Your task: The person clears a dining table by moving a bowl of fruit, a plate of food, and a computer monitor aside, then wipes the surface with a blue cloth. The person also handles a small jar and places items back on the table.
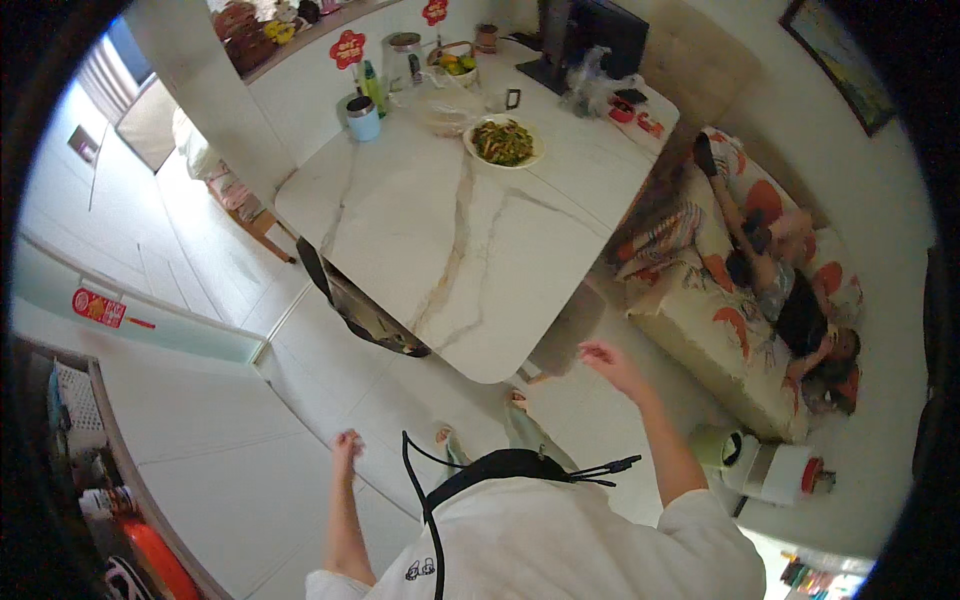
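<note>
My left hand [347, 444] hangs in the air at the lower left over the pale tiled floor, its fingers curled, touching nothing visible. On the other side, my right hand [602, 363] is raised near the table's front right corner, beside a beige chair [574, 334], with its fingers partly spread and nothing in them. A marble-patterned table [420, 247] stands before me. On it lies a white plate [534, 155] of cooked green vegetables with lighter strips [501, 142]. Behind the plate are a clear plastic bag [442, 105] and a glass mug [504, 98].
A light-blue cup [364, 120], a green bottle [373, 88], a glass jug [405, 64], a fruit basket [459, 66] and a monitor [607, 37] stand along the far side. A person [802, 311] lies on the patterned sofa [667, 322] at right. Another chair [360, 311] adjoins the table's left edge.
</note>
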Action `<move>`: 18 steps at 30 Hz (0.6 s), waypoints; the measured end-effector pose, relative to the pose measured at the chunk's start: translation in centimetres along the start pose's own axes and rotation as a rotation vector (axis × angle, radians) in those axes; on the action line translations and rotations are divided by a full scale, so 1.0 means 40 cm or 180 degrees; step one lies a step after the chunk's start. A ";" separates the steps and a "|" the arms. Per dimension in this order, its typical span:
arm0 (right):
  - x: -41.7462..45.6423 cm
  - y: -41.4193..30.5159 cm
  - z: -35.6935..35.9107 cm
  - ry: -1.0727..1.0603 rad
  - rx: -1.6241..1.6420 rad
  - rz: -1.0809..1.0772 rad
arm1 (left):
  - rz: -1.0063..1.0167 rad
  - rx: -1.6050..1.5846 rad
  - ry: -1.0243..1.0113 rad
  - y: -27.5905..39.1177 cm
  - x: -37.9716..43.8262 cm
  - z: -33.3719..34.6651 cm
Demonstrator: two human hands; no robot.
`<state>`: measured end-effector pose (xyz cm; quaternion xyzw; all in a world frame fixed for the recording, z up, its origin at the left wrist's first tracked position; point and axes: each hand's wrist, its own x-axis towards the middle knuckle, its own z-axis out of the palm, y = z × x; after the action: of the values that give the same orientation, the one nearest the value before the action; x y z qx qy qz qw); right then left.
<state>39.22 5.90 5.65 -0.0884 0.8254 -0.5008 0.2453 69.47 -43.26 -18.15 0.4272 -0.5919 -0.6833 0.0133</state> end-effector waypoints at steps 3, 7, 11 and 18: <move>-0.152 -0.039 -0.039 0.0690 0.0042 0.0081 | 0.0338 0.0079 -0.0109 0.265 0.082 0.086; -0.344 -0.228 0.010 0.1426 -0.0015 -0.0263 | 0.0921 -0.0129 -0.0352 0.458 0.041 0.202; -0.456 -0.321 0.100 0.1683 -0.0249 -0.0579 | 0.1171 0.0154 -0.0852 0.446 -0.031 0.358; -0.527 -0.224 0.137 0.1786 -0.0207 -0.0710 | 0.1457 0.0322 -0.1192 0.363 -0.144 0.600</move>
<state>59.23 5.54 18.05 -0.0445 0.8617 -0.5028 -0.0517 51.66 -25.46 -4.54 0.1494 -0.6983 -0.6991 0.0363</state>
